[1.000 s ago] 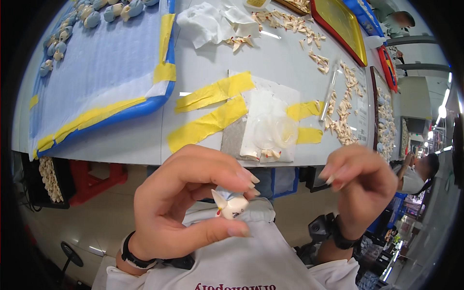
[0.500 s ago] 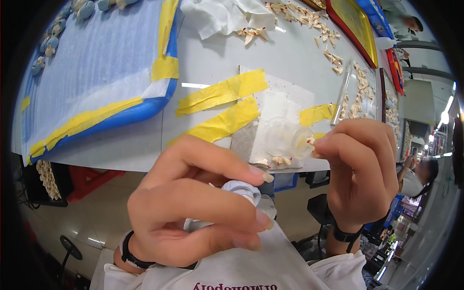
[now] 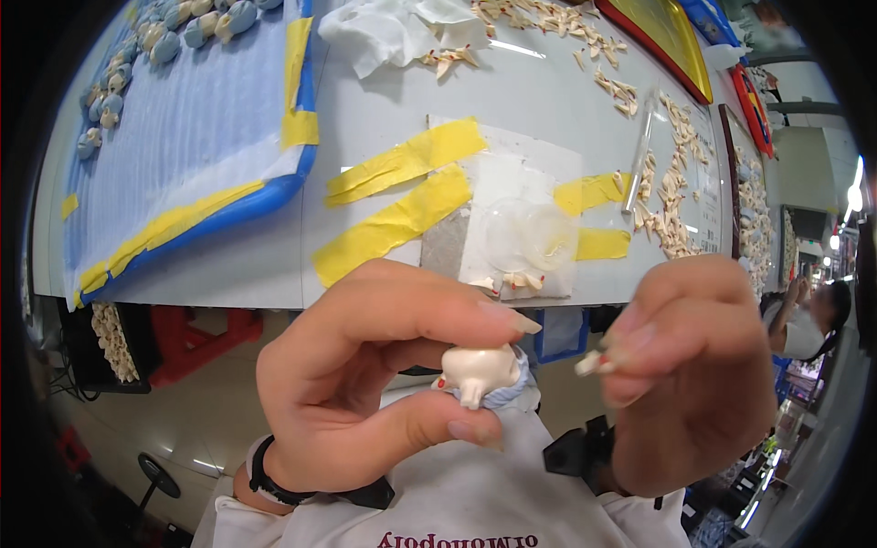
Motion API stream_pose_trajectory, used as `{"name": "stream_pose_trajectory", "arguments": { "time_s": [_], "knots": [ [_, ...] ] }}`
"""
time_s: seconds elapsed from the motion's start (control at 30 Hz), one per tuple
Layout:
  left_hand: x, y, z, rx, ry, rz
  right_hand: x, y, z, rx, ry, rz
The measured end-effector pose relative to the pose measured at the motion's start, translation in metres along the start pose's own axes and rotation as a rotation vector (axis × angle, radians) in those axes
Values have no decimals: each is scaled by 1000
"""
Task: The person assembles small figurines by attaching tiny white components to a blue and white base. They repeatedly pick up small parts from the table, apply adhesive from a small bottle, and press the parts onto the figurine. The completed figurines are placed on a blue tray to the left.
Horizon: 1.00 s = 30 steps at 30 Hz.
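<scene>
Here, nearest to the person, the left hand (image 3: 365, 384) is pinching a small cream figurine (image 3: 480, 373) between thumb and forefinger, in the air in front of the chest. It is looking light, stiff and probably fragile at its thin stubs, so holding it at the round body seems safest. Just to the right, the right hand (image 3: 694, 374) is closing its fingertips on a tiny pale piece (image 3: 589, 363), near the figurine but not touching it. There is free room between the hands. Farther, the tabletop (image 3: 548, 100) edge is crossing the view, carrying yellow tape strips (image 3: 402, 196), a blue-rimmed tray (image 3: 265, 196) at far left and scattered pale parts (image 3: 671, 196) at right.
</scene>
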<state>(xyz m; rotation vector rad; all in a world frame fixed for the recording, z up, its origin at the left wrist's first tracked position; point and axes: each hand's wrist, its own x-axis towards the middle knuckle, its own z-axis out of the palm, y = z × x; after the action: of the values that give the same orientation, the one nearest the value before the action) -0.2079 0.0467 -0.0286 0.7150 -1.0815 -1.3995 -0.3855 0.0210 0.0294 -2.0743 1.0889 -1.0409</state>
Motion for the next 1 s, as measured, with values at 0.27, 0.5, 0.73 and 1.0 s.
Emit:
{"name": "stream_pose_trajectory", "arguments": {
  "time_s": [0.27, 0.5, 0.73, 1.0],
  "knots": [
    [-7, 8, 9, 130, 29, -27, -9, -4, 13, 43, 33, -16],
    [-13, 8, 4, 284, 4, 26, -8, -2, 6, -83, -37, -112],
    [0, 12, 16, 657, -32, 370, -20, -12, -7, 327, -100, 266],
    [-3, 21, 21, 1000, -72, 474, -39, 12, -92, 53, 366, 498]
  ]
}}
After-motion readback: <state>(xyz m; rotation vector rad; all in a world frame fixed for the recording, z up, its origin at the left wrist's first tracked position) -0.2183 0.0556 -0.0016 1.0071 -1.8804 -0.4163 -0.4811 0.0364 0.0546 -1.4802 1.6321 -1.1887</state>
